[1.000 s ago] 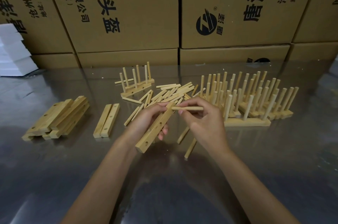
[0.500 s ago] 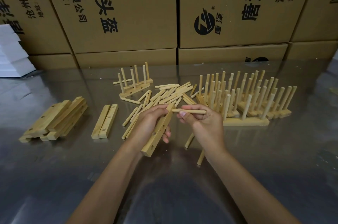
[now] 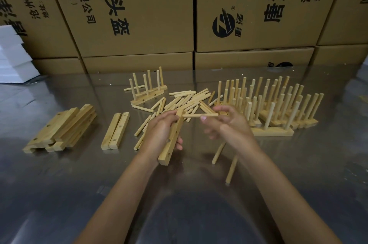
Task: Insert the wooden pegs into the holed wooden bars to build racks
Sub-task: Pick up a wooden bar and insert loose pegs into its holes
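Head view, the only one. Left hand (image 3: 161, 131) grips a holed wooden bar (image 3: 172, 138) lifted off the desk (image 3: 79, 194), fingers curled round it; bar runs from 12 to 6 o'clock, slightly tilted, square section, pale wood, round holes along its right face. Fingertips partly hidden behind the bar. Right hand (image 3: 229, 124) pinches a round wooden peg (image 3: 200, 115) held level, its left tip at the top end of the bar; whether it has entered a hole cannot be told. Right hand slightly blurred.

Loose peg pile (image 3: 187, 102) at 12 o'clock of the hands, smooth thin dowels lying crossed, some hidden behind the hands. Two stray pegs (image 3: 232, 169) on the desk at 5 o'clock of the right hand. Finished racks (image 3: 278, 108) at 2 o'clock, upright pegs packed tight, count unclear. One small rack (image 3: 148, 92) at 11 o'clock, with holes in its side. Bar pair (image 3: 115, 131) at 9 o'clock, lying flat side by side and touching. Stacked bars (image 3: 61, 129) farther out at 9 o'clock, lower layers hidden.

Desk is shiny grey metal, reflective. Cardboard boxes (image 3: 139, 14) along the far edge, printed black characters, cut off at the frame top. White foam blocks (image 3: 14, 56) at 10 o'clock, cut off by the left edge.
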### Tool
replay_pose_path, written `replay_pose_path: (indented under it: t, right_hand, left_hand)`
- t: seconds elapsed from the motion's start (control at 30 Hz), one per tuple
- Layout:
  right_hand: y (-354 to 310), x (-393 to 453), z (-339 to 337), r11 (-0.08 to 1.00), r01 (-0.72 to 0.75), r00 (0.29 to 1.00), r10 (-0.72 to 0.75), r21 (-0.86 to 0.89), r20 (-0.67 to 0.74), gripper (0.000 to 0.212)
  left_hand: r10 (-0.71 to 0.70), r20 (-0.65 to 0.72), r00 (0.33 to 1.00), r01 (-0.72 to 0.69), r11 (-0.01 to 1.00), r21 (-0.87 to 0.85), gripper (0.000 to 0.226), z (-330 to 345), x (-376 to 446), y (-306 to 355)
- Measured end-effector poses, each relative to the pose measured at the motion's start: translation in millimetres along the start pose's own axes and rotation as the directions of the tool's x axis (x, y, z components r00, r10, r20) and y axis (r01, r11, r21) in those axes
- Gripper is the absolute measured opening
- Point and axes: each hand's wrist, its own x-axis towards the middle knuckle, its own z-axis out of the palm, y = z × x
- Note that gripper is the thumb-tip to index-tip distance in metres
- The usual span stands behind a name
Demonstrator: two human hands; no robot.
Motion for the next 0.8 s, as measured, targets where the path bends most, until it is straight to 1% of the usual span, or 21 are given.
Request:
replay_pose_path:
  t: [0.03,0.07,0.1,0.13,0.17,0.2,0.23,0.27,0.33,0.4,0.43,0.5,0.57,0.63,0.7,0.8]
  right_hand:
    - [-4.2,0.4,-9.3,0.986,0.017,1.000,-0.018,-0.167,-0.004,0.016]
    - [-6.3,1.6,-19.5,0.920,0.041,0.999,-0.038,-0.389,0.013,0.019]
    - [-5.9,3.4,-30.1,0.801,0.039,0.999,-0.018,-0.597,0.041,0.033]
    - [-6.4,3.0,-39.0,0.668,0.005,0.995,0.069,-0.744,0.069,0.043]
    - [-7.0,1.6,-45.8,0.559,-0.045,0.977,0.196,-0.828,0.080,0.045]
    - [-6.8,0.3,-50.2,0.493,-0.097,0.942,0.326,-0.864,0.080,0.043]
    - [-6.0,0.2,-52.7,0.459,-0.144,0.901,0.428,-0.877,0.076,0.041]
    - [-5.5,0.8,-53.4,0.449,-0.165,0.872,0.482,-0.878,0.083,0.041]
    - [-3.4,4.9,-52.1,0.468,-0.151,0.857,0.501,-0.871,0.121,0.037]
    - [-0.2,6.8,-47.3,0.514,-0.095,0.869,0.460,-0.853,0.180,0.035]
    - [1.8,6.7,-43.5,0.547,-0.057,0.890,0.407,-0.835,0.205,0.035]
    - [6.7,5.8,-34.0,0.630,0.013,0.942,0.253,-0.776,0.221,0.035]
    - [10.2,3.5,-20.7,0.719,0.068,0.968,0.120,-0.691,0.221,0.031]
    - [13.3,0.8,-6.0,0.802,0.120,0.968,0.037,-0.585,0.250,0.028]
    - [14.4,-3.6,4.5,0.868,0.166,0.953,-0.018,-0.469,0.304,0.024]
    - [13.9,-10.3,12.4,0.892,0.278,0.909,-0.124,-0.357,0.398,0.018]
  left_hand:
    - [-0.007,-0.024,1.000,0.006,1.000,-0.010,0.020,-2.6,1.4,0.4]
    - [-0.012,-0.042,0.999,0.011,1.000,-0.017,0.020,-5.3,2.4,0.8]
    - [-0.018,-0.054,0.998,0.016,1.000,-0.022,0.020,-7.4,3.1,0.9]
    - [-0.023,-0.059,0.998,0.022,0.999,-0.026,0.021,-8.9,3.6,0.9]
    - [-0.027,-0.060,0.998,0.026,0.999,-0.027,0.022,-9.9,3.8,0.5]
    - [-0.030,-0.059,0.998,0.029,0.999,-0.023,0.023,-10.4,4.1,0.1]
    - [-0.033,-0.059,0.998,0.032,0.999,-0.016,0.024,-10.8,4.3,-0.3]
    - [-0.036,-0.058,0.998,0.036,0.999,-0.007,0.024,-10.7,4.5,-0.4]
    - [-0.045,-0.058,0.997,0.045,0.999,0.000,0.022,-10.3,4.4,-0.1]
    - [-0.051,-0.056,0.997,0.051,0.999,0.006,0.019,-9.8,4.0,-0.2]
    - [-0.053,-0.057,0.997,0.054,0.999,0.008,0.018,-9.7,3.7,-0.4]
    - [-0.062,-0.061,0.996,0.062,0.998,0.006,0.018,-9.7,3.9,-1.2]
    - [-0.073,-0.067,0.995,0.072,0.997,-0.009,0.018,-9.6,4.4,-2.0]
    - [-0.087,-0.078,0.993,0.084,0.996,-0.035,0.017,-9.2,6.1,-2.9]
    - [-0.108,-0.087,0.990,0.102,0.993,-0.065,0.016,-8.9,8.2,-3.6]
    - [-0.138,-0.072,0.988,0.130,0.986,-0.103,0.023,-10.2,10.3,-4.8]
